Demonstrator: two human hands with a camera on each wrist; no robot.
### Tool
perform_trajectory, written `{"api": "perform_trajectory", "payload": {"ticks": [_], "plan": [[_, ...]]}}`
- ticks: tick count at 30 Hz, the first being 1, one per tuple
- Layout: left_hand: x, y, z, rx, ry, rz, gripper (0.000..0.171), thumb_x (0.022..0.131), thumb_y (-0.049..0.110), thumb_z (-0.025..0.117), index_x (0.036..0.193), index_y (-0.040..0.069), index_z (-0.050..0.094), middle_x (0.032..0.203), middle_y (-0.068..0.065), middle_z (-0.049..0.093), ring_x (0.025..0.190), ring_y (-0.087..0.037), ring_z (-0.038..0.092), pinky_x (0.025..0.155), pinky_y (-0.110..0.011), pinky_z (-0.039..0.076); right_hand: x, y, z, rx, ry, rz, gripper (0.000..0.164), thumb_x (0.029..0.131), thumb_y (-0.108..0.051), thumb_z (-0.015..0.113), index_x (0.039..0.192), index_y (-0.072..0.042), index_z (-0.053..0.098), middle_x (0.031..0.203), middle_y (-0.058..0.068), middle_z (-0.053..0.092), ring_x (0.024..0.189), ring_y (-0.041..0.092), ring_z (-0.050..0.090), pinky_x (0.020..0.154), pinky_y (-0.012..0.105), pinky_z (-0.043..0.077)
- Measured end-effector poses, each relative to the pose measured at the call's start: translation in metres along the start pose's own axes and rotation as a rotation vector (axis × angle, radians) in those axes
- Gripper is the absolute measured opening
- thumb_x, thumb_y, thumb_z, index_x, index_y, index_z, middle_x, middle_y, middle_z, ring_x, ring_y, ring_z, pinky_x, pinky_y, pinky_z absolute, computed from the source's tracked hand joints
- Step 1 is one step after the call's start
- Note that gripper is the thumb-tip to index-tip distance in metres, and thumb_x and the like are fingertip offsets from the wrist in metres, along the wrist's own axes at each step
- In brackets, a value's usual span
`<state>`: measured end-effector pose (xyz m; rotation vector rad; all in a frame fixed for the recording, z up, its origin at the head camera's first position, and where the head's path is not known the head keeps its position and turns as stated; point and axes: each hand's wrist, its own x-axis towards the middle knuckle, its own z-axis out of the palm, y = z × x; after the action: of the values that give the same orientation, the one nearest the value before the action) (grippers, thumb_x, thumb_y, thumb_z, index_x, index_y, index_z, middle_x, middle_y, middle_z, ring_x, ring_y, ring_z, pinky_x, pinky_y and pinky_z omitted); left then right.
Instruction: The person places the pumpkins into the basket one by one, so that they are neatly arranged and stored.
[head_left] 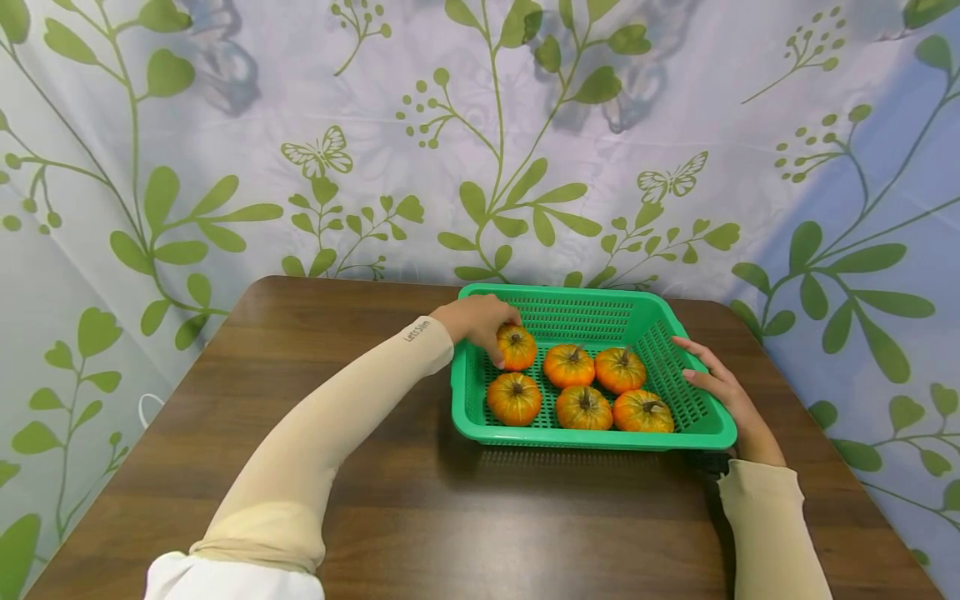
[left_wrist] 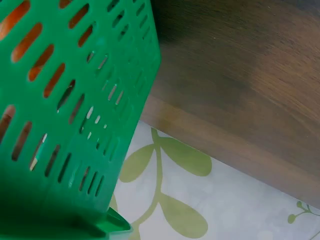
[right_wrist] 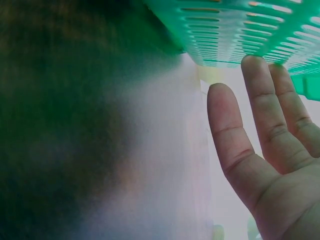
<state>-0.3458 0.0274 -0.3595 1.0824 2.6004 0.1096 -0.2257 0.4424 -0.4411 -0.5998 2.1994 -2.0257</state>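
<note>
At the left end of the green plastic basket (head_left: 592,439), my left hand (head_left: 480,321) reaches over the rim. Its thumb and fingers are around a small orange pumpkin (head_left: 517,348) in the back left corner. Several similar pumpkins (head_left: 584,407) sit inside, stems up. My right hand (head_left: 731,396) holds the basket's right rim, two fingertips showing over the inner side. From the right wrist, other fingers (right_wrist: 267,107) extend along the outside of the slotted wall (right_wrist: 225,35). In the left wrist view the basket's slotted side (left_wrist: 75,100) fills the left, hiding the hand.
The basket stands toward the back right of a brown wooden table (head_left: 375,500). A white curtain with green leaf prints (head_left: 360,108) hangs behind. A dark object (head_left: 707,460) lies beneath the right wrist, and a white cable loop (head_left: 148,400) shows by the left edge.
</note>
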Motion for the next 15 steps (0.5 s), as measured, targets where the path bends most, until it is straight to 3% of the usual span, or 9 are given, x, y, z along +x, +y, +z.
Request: {"api": "perform_trajectory", "payload": {"ticks": [10, 15], "plan": [[0.0025, 0.0045, 0.0000, 0.014, -0.029, -0.039, 0.078, 0.090, 0.042, 0.091, 0.156, 0.016, 0.059, 0.151, -0.004, 0.063, 0.136, -0.025, 0.058, 0.114, -0.042, 0.049, 0.0010, -0.0016, 0.0018, -0.039, 0.035, 0.006, 0.056, 0.114, -0.004, 0.040, 0.161, -0.033, 0.048, 0.149, -0.014, 0.042, 0.113, 0.007, 0.068, 0.084, 0.024, 0.060], [0.0020, 0.0087, -0.0008, -0.017, -0.049, -0.051, 0.078, 0.090, 0.037, 0.092, 0.156, 0.014, 0.058, 0.152, -0.006, 0.062, 0.137, -0.026, 0.058, 0.114, -0.041, 0.049, 0.0009, -0.0027, 0.0028, -0.025, 0.041, 0.020, 0.056, 0.114, -0.004, 0.040, 0.160, -0.033, 0.047, 0.148, -0.013, 0.045, 0.115, 0.006, 0.067, 0.086, 0.024, 0.060]]}}
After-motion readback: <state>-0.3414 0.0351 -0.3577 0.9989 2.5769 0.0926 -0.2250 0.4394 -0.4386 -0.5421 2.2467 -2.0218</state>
